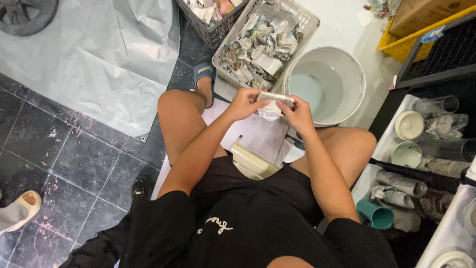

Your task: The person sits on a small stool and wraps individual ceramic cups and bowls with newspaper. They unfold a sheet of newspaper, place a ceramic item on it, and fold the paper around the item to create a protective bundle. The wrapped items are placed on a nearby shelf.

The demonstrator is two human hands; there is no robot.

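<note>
Centrally, a seated person holds a small paper-wrapped packet above the knees, its long axis running left to right between the two hands. Left hand closes its fingers on the packet's left end; right hand pinches the right end, fingers curled over the top edge. Both hands are equally near, each touching the packet. Just beyond it stand a white bucket and a pale basket of crumpled newspaper. A cream block lies between the thighs, below the packet.
</note>
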